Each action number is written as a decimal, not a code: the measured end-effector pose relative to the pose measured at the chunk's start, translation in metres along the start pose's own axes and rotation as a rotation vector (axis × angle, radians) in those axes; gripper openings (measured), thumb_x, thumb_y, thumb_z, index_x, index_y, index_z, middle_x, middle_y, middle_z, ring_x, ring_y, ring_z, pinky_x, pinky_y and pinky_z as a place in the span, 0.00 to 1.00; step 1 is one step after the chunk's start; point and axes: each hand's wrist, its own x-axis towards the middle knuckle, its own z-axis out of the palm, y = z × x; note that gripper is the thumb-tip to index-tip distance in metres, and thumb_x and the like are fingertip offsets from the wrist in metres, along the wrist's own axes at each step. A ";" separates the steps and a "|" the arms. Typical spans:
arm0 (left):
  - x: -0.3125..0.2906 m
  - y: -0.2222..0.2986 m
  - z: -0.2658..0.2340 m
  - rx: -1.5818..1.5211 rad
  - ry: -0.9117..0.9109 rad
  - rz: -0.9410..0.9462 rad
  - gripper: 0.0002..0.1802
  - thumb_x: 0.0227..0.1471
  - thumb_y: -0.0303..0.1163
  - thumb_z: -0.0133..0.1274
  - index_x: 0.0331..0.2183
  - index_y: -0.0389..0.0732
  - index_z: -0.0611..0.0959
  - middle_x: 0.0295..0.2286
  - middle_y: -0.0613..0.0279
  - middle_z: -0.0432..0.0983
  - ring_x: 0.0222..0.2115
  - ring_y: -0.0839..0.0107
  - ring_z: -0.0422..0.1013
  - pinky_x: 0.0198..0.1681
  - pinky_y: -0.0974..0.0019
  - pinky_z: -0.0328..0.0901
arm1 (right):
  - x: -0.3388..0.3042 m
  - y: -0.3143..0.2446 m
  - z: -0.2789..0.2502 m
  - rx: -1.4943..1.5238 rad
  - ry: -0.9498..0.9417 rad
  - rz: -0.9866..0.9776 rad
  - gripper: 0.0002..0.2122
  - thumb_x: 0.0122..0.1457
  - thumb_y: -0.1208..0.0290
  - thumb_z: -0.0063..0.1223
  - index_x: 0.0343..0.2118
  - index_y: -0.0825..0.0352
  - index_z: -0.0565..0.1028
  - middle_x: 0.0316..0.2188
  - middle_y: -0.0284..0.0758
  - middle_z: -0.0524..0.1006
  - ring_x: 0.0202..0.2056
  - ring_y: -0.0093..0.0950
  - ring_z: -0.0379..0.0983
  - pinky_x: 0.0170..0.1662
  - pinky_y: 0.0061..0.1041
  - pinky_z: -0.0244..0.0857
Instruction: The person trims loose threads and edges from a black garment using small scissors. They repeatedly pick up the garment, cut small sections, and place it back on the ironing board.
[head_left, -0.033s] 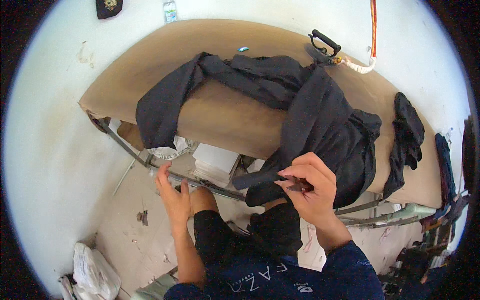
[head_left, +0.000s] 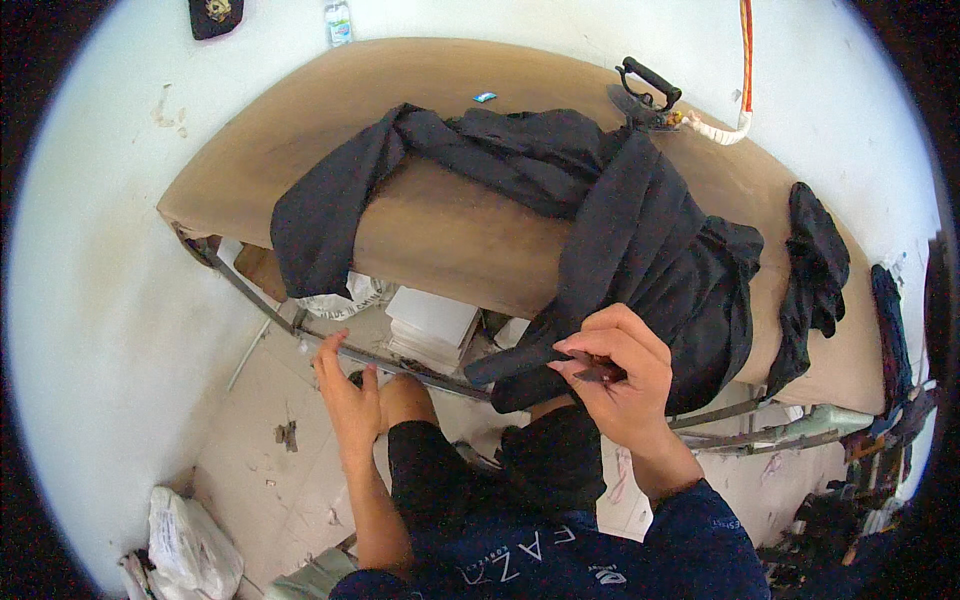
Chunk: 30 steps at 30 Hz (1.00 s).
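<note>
A long black garment (head_left: pixel 630 230) lies bunched and draped over a brown padded ironing table (head_left: pixel 450 230), its right part hanging over the front edge. My right hand (head_left: pixel 630 375) is closed in front of this hanging cloth. In its curled fingers is a small dark pointed tool (head_left: pixel 600 371), mostly hidden by the palm. A black strip of cloth (head_left: pixel 515 360) reaches to the fingertips; I cannot tell whether they pinch it. My left hand (head_left: pixel 350 395) hangs open over my knee, fingers apart, holding nothing, near the table's metal frame.
An iron (head_left: pixel 645 100) with a black handle stands at the back right, its cord (head_left: pixel 747 60) rising. More black cloth (head_left: pixel 810 265) lies at the right. Below are a white stack (head_left: pixel 432 318) and a plastic bag (head_left: pixel 340 300). A white bag (head_left: pixel 190 540) sits on the floor.
</note>
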 end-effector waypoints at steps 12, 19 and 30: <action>0.038 0.134 -0.027 -1.001 -0.653 0.059 0.10 0.56 0.26 0.53 0.40 0.32 0.80 0.38 0.56 0.77 0.41 0.69 0.72 0.47 0.67 0.64 | 0.001 0.008 0.006 0.022 -0.028 -0.098 0.11 0.39 0.84 0.65 0.29 0.65 0.81 0.26 0.33 0.72 0.24 0.23 0.68 0.25 0.19 0.59; 0.026 0.137 -0.012 -0.990 -0.637 -0.009 0.07 0.59 0.28 0.50 0.31 0.33 0.78 0.31 0.61 0.74 0.35 0.75 0.69 0.42 0.70 0.63 | -0.010 0.018 -0.002 -0.029 -0.021 -0.133 0.19 0.33 0.87 0.60 0.32 0.62 0.82 0.27 0.32 0.72 0.25 0.25 0.72 0.25 0.22 0.65; 0.012 0.144 0.005 -0.979 -0.231 0.101 0.03 0.61 0.24 0.44 0.36 0.35 0.72 0.33 0.59 0.67 0.31 0.73 0.65 0.38 0.71 0.62 | -0.002 -0.001 -0.011 0.041 -0.177 0.035 0.21 0.40 0.78 0.68 0.42 0.62 0.79 0.31 0.35 0.73 0.31 0.29 0.75 0.30 0.23 0.69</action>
